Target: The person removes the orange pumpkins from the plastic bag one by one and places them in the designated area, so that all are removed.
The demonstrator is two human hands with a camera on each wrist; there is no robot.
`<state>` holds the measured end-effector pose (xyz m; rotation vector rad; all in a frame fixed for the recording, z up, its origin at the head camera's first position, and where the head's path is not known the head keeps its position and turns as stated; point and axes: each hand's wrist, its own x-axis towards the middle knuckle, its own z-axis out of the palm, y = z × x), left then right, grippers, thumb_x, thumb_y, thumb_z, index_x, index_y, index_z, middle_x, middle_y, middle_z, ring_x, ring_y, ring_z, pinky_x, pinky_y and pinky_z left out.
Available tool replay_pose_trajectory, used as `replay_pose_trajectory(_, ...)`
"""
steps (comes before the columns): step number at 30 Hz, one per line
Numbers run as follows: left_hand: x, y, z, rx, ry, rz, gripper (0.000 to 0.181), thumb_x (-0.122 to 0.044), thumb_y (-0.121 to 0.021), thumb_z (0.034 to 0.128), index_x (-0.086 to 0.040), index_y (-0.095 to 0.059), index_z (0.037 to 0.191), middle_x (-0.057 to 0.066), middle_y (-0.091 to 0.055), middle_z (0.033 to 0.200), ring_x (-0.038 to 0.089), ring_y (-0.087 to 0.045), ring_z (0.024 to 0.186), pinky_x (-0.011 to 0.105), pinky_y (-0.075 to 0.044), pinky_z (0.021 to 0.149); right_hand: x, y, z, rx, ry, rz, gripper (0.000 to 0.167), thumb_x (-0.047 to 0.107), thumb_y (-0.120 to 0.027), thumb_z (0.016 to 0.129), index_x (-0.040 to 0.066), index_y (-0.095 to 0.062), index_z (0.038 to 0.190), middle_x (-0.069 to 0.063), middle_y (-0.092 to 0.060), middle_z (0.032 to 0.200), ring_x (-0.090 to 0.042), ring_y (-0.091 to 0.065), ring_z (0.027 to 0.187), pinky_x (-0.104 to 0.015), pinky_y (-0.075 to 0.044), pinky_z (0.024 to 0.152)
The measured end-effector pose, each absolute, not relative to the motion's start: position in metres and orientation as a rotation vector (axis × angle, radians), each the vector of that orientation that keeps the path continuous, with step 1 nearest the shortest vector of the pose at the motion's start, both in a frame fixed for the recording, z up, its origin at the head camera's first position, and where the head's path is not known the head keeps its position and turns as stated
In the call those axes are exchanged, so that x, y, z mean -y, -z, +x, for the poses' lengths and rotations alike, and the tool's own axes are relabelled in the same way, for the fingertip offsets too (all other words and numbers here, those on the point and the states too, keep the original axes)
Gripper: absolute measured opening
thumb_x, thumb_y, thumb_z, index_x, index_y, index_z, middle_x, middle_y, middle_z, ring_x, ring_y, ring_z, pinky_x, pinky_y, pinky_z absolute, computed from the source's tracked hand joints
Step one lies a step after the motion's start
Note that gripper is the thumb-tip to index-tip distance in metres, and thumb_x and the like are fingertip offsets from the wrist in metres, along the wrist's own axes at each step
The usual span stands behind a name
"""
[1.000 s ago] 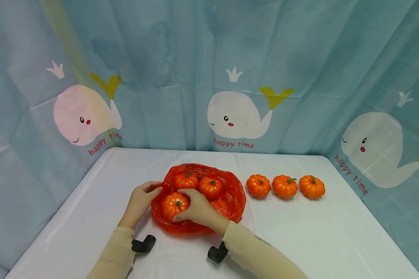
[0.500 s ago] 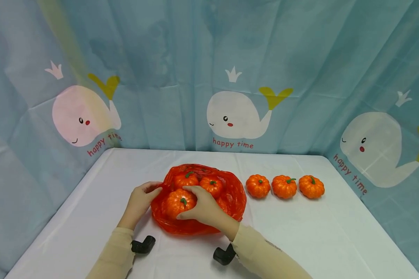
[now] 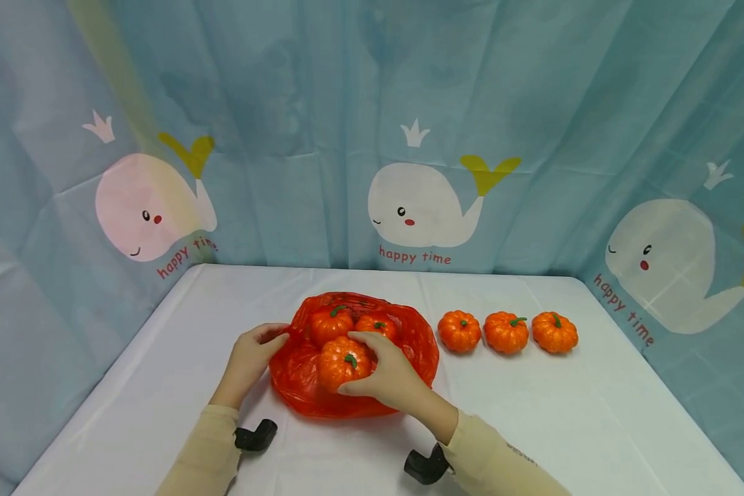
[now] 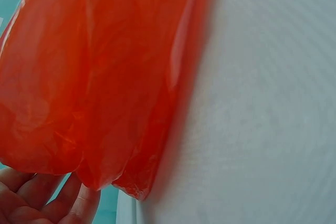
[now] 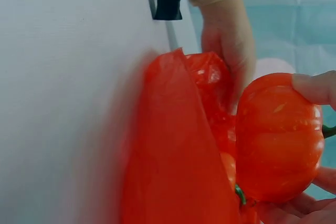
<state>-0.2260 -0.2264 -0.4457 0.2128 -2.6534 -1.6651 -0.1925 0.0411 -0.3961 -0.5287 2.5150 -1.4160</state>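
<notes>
A red plastic bag (image 3: 294,386) lies spread open on the table. My left hand (image 3: 253,355) pinches its left rim; in the left wrist view the fingers (image 4: 84,203) show at the bag's edge. Over the bag's opening, my right hand (image 3: 392,372) grips a small orange toy pumpkin (image 3: 337,365) with a green stem, thumb on one side and fingers on the other. The right wrist view shows this pumpkin (image 5: 278,140) clear of the bag's rim. Two more pumpkins sit inside the bag, one at the back left (image 3: 330,327) and another pumpkin (image 3: 372,322) partly hidden by my right hand.
Three like pumpkins stand in a row right of the bag: a near one (image 3: 459,331), a middle one (image 3: 505,333) and a far-right one (image 3: 554,333). A white cloth (image 3: 533,427) covers the table. Behind hangs a blue curtain (image 3: 322,207) with whale prints.
My right hand has lifted the pumpkin from the bag's left side and carried it to the right, toward the bag's middle. The left hand has stayed at the rim.
</notes>
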Motion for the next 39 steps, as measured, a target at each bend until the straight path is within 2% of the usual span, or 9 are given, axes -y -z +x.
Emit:
replay_pose_trajectory(4,0.226,0.446,-0.226,2.641,1.651,0.21,0.037,-0.027,-0.057,0.1004,-0.005,-0.063,0.13,0.018,-0.063,0.132,0.033,-0.054,0.127,0.049,-0.046,0.109,-0.051,0.392,-0.188,-2.521,1.437,-0.521,0.079,0.033,-0.087,0.073,0.021,-0.052,0.143,-0.001,-0.051,0.145,-0.028,-0.048,0.13,-0.051,-0.053,0.099)
replay_pose_trajectory(13,0.227,0.446,-0.227,2.664,1.616,0.202,0.039,-0.028,-0.057,0.1002,-0.005,-0.063,0.131,0.019,-0.063,0.133,0.034,-0.054,0.127,0.05,-0.046,0.109,-0.073,0.388,-0.177,-2.489,1.513,-0.491,0.076,0.029,-0.088,0.073,0.021,-0.054,0.141,-0.002,-0.049,0.145,-0.031,-0.048,0.131,-0.052,-0.055,0.096)
replay_pose_trajectory(23,0.227,0.446,-0.226,2.653,1.628,0.188,0.039,-0.026,-0.058,0.1003,-0.003,-0.062,0.131,0.02,-0.062,0.133,0.034,-0.054,0.127,0.05,-0.046,0.11,-0.094,0.385,-0.167,-2.515,1.537,-0.408,0.075,0.029,-0.089,0.071,0.023,-0.057,0.138,-0.001,-0.05,0.144,-0.029,-0.048,0.132,-0.054,-0.051,0.102)
replay_pose_trajectory(31,0.226,0.448,-0.226,2.667,1.63,0.204,0.039,-0.027,-0.057,0.1004,-0.004,-0.062,0.132,0.02,-0.063,0.133,0.034,-0.054,0.127,0.049,-0.046,0.109,-0.111,0.385,-0.155,-2.533,1.598,-0.335,0.075,0.024,-0.091,0.069,0.022,-0.058,0.136,-0.001,-0.053,0.142,-0.027,-0.053,0.13,-0.048,-0.049,0.106)
replay_pose_trajectory(34,0.226,0.447,-0.226,2.665,1.628,0.207,0.039,-0.027,-0.056,0.1005,-0.004,-0.062,0.132,0.019,-0.063,0.133,0.033,-0.054,0.126,0.049,-0.047,0.108,-0.117,0.385,-0.152,-2.539,1.615,-0.302,0.074,0.023,-0.091,0.069,0.024,-0.059,0.135,-0.002,-0.052,0.145,-0.028,-0.05,0.134,-0.049,-0.046,0.11)
replay_pose_trajectory(39,0.227,0.447,-0.227,2.66,1.633,0.195,0.04,-0.027,-0.057,0.1005,-0.004,-0.061,0.132,0.02,-0.062,0.134,0.033,-0.054,0.127,0.049,-0.046,0.11,-0.127,0.386,-0.151,-2.546,1.622,-0.256,0.075,0.023,-0.091,0.069,0.021,-0.058,0.137,-0.004,-0.049,0.15,-0.032,-0.036,0.146,-0.051,-0.042,0.114)
